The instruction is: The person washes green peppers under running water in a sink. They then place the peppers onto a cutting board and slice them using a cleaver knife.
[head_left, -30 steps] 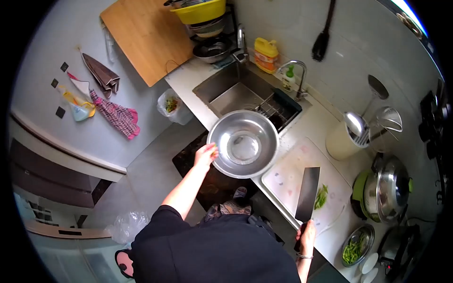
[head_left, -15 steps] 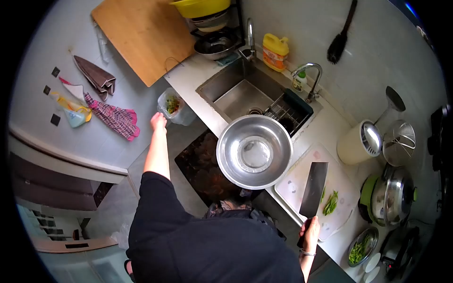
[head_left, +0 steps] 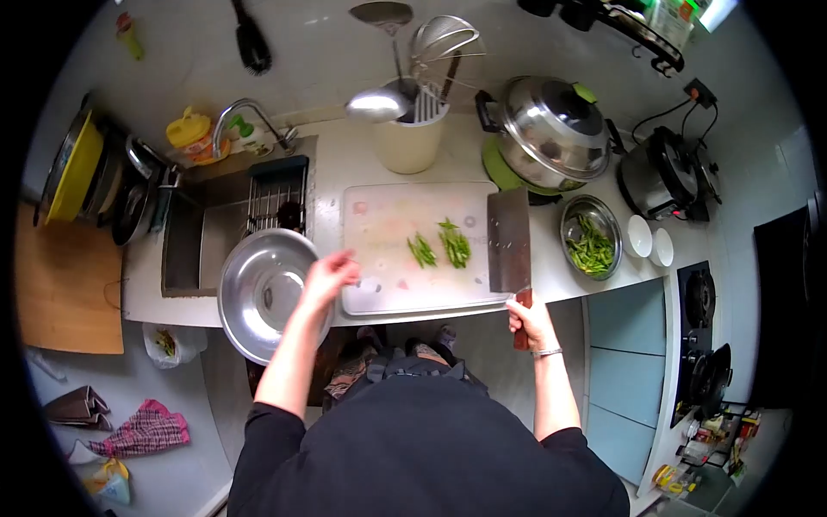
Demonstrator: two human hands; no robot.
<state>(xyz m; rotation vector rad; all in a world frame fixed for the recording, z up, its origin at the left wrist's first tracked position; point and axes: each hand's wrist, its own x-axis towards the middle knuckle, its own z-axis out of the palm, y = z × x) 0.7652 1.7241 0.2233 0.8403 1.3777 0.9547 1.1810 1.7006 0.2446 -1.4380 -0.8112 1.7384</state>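
My right hand is wrapped round the handle of a cleaver, its broad blade over the right edge of the cutting board. Two small piles of cut green vegetable lie on the board, left of the blade. My left hand hovers between the steel basin and the board's left edge, slightly blurred, fingers apart and nothing in them. The basin stands at the counter's front edge, partly over the sink. To the right, a metal bowl holds more cut green vegetable.
A lidded steel pot and a utensil holder stand behind the board. Two white bowls and a black cooker are at the right. A waste bag hangs below the counter at the left.
The view has swung right. My left hand has come back from near the waste bag to between basin and board, its fingers now spread. My right hand still holds the cleaver.
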